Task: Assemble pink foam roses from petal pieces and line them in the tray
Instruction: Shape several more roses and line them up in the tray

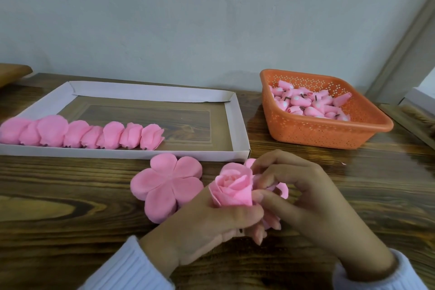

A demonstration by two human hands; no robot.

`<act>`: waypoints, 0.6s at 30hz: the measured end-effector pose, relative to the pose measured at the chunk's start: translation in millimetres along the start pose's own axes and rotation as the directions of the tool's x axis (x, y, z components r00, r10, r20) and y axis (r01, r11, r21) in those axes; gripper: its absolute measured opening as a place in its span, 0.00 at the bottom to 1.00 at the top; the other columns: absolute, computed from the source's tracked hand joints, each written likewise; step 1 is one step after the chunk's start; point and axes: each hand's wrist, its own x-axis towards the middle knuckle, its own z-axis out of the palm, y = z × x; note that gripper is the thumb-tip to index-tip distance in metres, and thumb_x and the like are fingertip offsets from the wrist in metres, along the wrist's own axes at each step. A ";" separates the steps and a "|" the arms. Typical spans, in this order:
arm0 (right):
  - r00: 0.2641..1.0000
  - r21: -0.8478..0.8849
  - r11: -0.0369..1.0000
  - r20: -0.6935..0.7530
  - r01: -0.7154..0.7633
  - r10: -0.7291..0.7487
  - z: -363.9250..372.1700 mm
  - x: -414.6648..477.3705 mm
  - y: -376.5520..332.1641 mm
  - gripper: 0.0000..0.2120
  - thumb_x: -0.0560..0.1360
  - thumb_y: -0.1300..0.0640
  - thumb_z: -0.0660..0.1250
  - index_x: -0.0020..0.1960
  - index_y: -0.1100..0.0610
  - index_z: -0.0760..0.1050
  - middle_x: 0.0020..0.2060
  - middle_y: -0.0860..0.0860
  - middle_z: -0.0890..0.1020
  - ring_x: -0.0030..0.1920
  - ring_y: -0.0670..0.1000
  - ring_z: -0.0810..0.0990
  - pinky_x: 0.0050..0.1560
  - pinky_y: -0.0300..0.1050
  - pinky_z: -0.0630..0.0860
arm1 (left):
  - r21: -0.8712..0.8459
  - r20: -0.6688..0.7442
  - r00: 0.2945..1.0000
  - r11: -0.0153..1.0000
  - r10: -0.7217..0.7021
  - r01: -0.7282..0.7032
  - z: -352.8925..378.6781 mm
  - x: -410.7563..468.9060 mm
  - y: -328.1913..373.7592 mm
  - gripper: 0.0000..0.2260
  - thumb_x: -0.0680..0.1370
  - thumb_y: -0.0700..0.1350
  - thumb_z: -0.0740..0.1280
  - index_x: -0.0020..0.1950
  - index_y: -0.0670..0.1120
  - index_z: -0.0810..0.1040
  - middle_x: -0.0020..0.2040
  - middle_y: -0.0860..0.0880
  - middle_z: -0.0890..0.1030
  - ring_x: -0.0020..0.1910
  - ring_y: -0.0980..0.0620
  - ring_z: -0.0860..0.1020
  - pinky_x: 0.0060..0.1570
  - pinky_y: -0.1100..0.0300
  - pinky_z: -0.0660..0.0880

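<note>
A pink foam rose [233,186] stands upright in my left hand [204,226], whose fingers curl round its base. My right hand [303,198] pinches the outer petals [281,189] on the rose's right side. A stack of flat five-lobed pink petal pieces [167,187] lies on the table just left of the rose. The white cardboard tray [146,154] lies behind, with a row of several finished roses [82,133] along its front left edge.
An orange perforated basket [329,134] at the back right holds several pink rosebud cores [310,103]. The wooden table [58,195] runs to a pale wall. A wooden object pokes in at the far left, and a white box edge shows at the far right.
</note>
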 end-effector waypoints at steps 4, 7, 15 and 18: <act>0.999 0.074 0.997 0.052 -0.013 0.009 -1.9 0.1 -1.2 0.09 0.73 0.49 0.68 0.38 0.52 0.82 0.46 0.45 0.80 0.51 0.47 0.80 0.48 0.34 0.73 | 0.038 -0.052 0.999 0.999 -0.016 0.018 0.4 0.5 -2.9 0.09 0.70 0.40 0.70 0.45 0.53 0.83 0.37 0.53 0.80 0.33 0.58 0.78 0.45 0.60 0.77; 0.993 0.121 0.991 0.106 -0.059 0.046 -9.0 -1.7 -0.3 0.04 0.71 0.53 0.71 0.40 0.52 0.81 0.49 0.45 0.79 0.56 0.50 0.79 0.54 0.39 0.73 | -0.020 -0.102 0.994 1.000 -0.026 0.024 0.1 0.2 -2.2 0.08 0.70 0.41 0.69 0.46 0.51 0.84 0.33 0.53 0.77 0.29 0.59 0.74 0.43 0.60 0.77; 0.998 0.125 0.992 0.065 -0.017 0.009 -12.1 -2.6 0.0 0.10 0.70 0.66 0.69 0.43 0.51 0.81 0.48 0.46 0.82 0.53 0.53 0.81 0.48 0.56 0.75 | 0.013 -0.173 0.985 1.000 0.002 0.001 -0.1 0.3 -1.6 0.07 0.69 0.39 0.71 0.44 0.49 0.84 0.35 0.50 0.80 0.32 0.57 0.77 0.43 0.60 0.78; 0.998 0.113 0.994 0.053 0.012 -0.018 -11.2 -2.6 0.6 0.10 0.72 0.63 0.69 0.46 0.48 0.80 0.48 0.46 0.82 0.52 0.53 0.80 0.46 0.55 0.75 | 0.066 -0.202 0.979 0.998 0.003 0.010 -1.0 0.8 -2.8 0.08 0.67 0.39 0.72 0.43 0.51 0.83 0.35 0.51 0.79 0.33 0.57 0.77 0.43 0.60 0.78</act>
